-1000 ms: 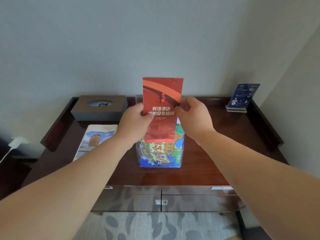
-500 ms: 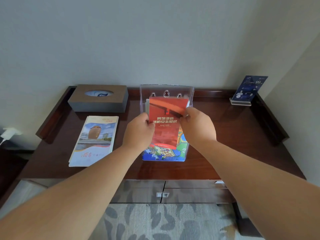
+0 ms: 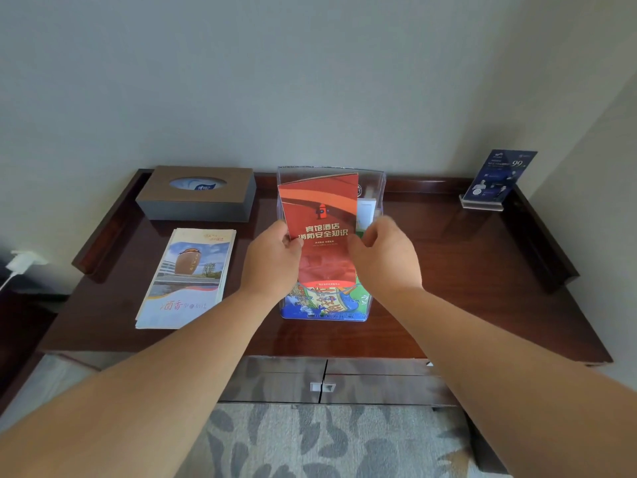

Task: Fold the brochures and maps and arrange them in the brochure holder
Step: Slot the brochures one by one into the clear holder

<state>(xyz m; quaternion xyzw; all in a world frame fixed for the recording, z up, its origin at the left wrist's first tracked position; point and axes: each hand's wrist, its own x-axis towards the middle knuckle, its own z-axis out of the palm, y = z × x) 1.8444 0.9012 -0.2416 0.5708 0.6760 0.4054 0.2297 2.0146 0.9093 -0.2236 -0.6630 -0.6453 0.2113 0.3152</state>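
Brochure (image 3: 319, 201) edges in left hand (image 3: 272, 260), right hand (image 3: 382, 257); seemingly inside holder (image 3: 377, 181).

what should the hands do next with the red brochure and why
Probably let go of it. The red brochure stands in the clear holder behind the colourful map, its lower edge tucked behind the front pocket, while the left hand and right hand pinch its sides. A folded brochure lies on the table to the left, not yet filed.

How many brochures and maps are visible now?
4: red brochure in the holder, white brochure behind it, map in front, flat brochure on the table; others may be hidden.
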